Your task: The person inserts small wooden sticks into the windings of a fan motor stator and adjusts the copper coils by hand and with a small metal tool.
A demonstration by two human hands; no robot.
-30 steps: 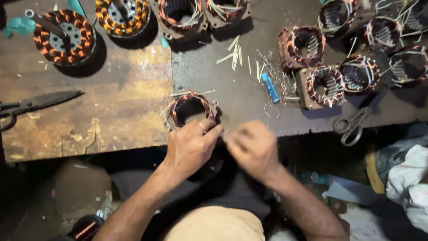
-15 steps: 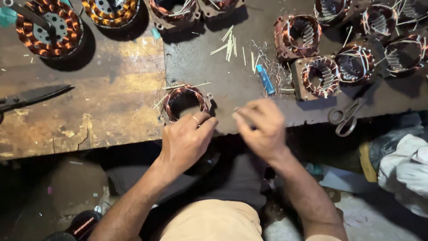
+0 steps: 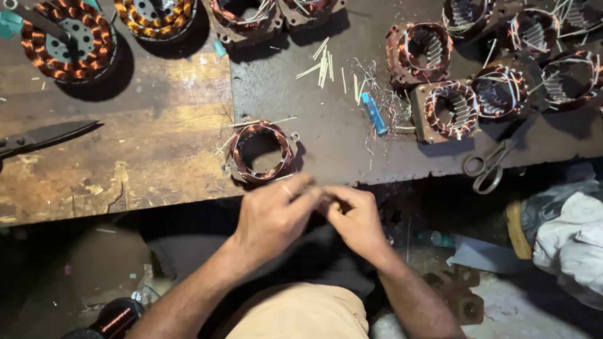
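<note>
**Desk:** What have you got in hand right now?

**Me:** Both my hands are pinched together just off the near edge of the table (image 3: 157,163). My left hand (image 3: 273,216) and right hand (image 3: 358,220) meet fingertip to fingertip, and the grip on each side is narrow, closed on something small and thin between them. I can't tell for sure what it is; it looks like a wire end or a bit of sleeve. The copper-wound stator (image 3: 260,150) sits on the table directly beyond my left knuckles, close but not touched, with loose lead wires sticking out of it.

**Desk:** So which step do you make it?

**Me:** I'd judge I'm preparing a lead for that stator, twisting or sleeving it, and not working on the coil itself yet.

**Desk:** What does the next move call for?

**Me:** A steady pinch, and both hands going forward to the stator without snagging those leads. The pale insulation sticks (image 3: 323,63) and the blue lighter (image 3: 374,113) lie further back, the scissors (image 3: 487,164) at the right by the edge. More wound stators (image 3: 449,110) stand behind them, so my reach should stay low and short.
</note>
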